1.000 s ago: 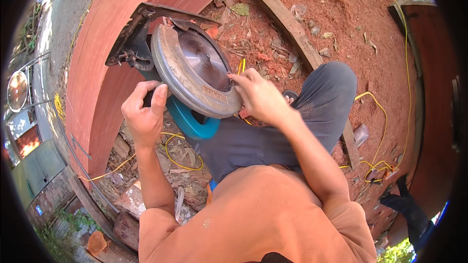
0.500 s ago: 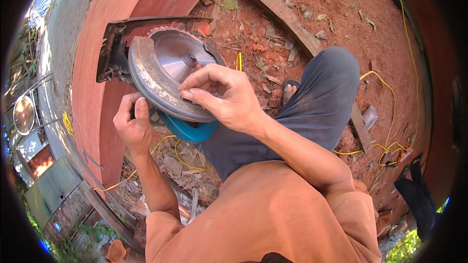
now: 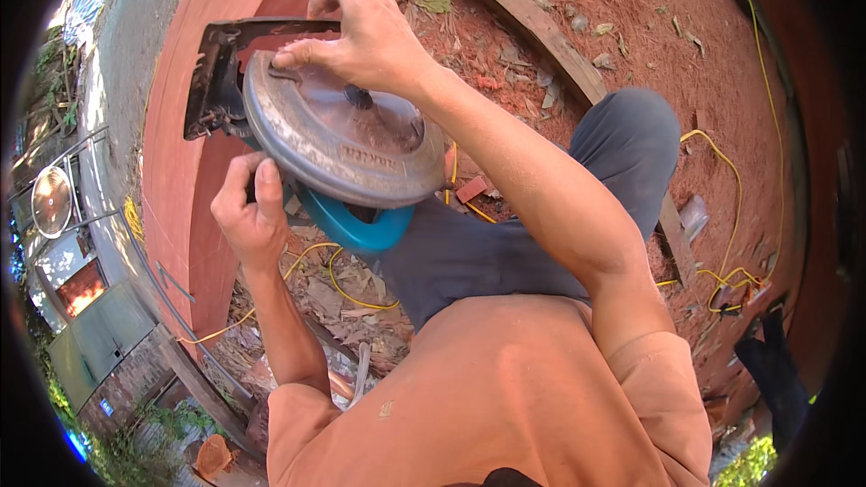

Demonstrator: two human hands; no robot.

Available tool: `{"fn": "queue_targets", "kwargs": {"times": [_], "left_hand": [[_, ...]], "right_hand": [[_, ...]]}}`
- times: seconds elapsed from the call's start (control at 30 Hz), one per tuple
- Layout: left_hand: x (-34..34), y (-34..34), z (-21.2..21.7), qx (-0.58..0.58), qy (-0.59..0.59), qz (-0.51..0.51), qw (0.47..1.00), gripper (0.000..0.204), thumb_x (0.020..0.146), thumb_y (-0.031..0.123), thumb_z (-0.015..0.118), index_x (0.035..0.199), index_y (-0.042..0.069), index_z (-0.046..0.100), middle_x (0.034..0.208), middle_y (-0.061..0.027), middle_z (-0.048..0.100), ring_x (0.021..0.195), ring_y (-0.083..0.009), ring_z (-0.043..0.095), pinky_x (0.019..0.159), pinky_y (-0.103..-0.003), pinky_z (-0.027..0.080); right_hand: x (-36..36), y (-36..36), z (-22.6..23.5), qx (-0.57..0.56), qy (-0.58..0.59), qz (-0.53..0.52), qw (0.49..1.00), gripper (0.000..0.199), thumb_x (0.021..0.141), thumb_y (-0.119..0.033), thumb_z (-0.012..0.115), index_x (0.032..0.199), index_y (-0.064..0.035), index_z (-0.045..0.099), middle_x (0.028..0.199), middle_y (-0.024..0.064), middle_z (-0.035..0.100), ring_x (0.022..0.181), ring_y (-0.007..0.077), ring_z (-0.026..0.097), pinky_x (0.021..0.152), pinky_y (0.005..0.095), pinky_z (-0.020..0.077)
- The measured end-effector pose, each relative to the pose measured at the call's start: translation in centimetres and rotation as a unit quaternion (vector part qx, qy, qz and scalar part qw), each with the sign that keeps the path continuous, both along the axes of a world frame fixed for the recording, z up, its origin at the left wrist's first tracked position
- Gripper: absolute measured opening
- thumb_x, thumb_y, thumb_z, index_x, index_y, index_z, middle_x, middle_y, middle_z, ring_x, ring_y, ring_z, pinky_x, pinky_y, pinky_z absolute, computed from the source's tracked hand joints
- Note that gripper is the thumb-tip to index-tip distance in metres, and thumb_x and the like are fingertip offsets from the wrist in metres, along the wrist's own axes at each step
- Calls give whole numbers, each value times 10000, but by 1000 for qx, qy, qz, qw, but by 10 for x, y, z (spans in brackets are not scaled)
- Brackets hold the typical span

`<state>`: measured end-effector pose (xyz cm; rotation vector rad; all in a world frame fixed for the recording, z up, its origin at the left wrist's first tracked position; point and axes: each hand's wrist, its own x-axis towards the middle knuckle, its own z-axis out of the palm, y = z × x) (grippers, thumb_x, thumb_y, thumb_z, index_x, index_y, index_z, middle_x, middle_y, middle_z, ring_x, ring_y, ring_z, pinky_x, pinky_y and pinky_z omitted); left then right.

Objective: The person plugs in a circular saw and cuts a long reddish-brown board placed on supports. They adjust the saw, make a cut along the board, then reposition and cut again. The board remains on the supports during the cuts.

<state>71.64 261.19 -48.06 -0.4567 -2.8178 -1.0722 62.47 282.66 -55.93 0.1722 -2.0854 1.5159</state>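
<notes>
Circular saw (image 3: 334, 153), held up at left, over the near part of the lap and in front of a red beam (image 3: 171, 144). The left hand (image 3: 250, 207) is seen low at the saw's left side, fingers curled, thumb raised close to the guard edge; what it has hold of behind the guard cannot be told. Little change is noted there since half a second ago. The right hand (image 3: 370, 41) has been shifted: earlier placed over the near part of the guard, now carried to its far left end. Thumb laid on the guard, fingers half bent and parted widely from it; no closed grip seen. Upper blade teeth, visible half a second ago, are now covered by this hand. The sandalled foot seen then is now hidden by the right forearm.

Teal handle (image 3: 365, 227) set near, against dark trousers (image 3: 622, 149). Base plate (image 3: 206, 81) at the saw's far left side. Farther out: yellow cord (image 3: 361, 304) looped at near left, small red block (image 3: 471, 189) right of the saw, weathered plank (image 3: 532, 27) laid across reddish ground (image 3: 649, 0) at far right.
</notes>
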Motion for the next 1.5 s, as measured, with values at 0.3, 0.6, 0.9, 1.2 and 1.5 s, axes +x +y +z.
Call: {"fn": "queue_targets", "kwargs": {"times": [0.3,0.6,0.9,1.2,1.5], "left_hand": [[-3,3,-6,0,-22,20,1000,278,976,235,718,954,-40,690,772,-68,657,707,-122,576,673,-286,485],[-9,-2,-9,41,-47,40,997,263,981,212,716,967,-50,691,789,-55,671,734,-99,579,675,-266,480],[-9,4,-8,15,-10,23,1000,261,976,210,713,965,-50,691,777,-73,671,715,-116,585,670,-278,488],[-3,11,-1,1,-2,-7,1000,252,986,203,687,943,-46,680,721,-53,620,662,-106,546,613,-282,464],[2,14,1,-2,-3,-3,1000,272,968,223,700,942,-46,675,710,-48,613,642,-100,529,587,-274,445]], "right_hand": [[49,84,0,61,-136,352,924,700,646,-572,923,1061,-60,688,947,117,684,947,274,681,817,401,545],[137,84,-37,131,-239,206,940,262,927,-80,631,1185,-50,655,1039,150,689,1029,381,662,896,461,538],[146,75,-17,211,-299,261,893,222,871,-55,642,1072,37,655,966,210,694,960,421,673,869,504,535],[49,42,4,-48,20,211,976,302,760,-232,904,911,-78,693,759,12,609,680,155,591,631,309,485],[8,51,4,-78,-138,318,935,616,615,-527,965,864,-63,646,715,13,607,693,156,601,643,315,485]]}}
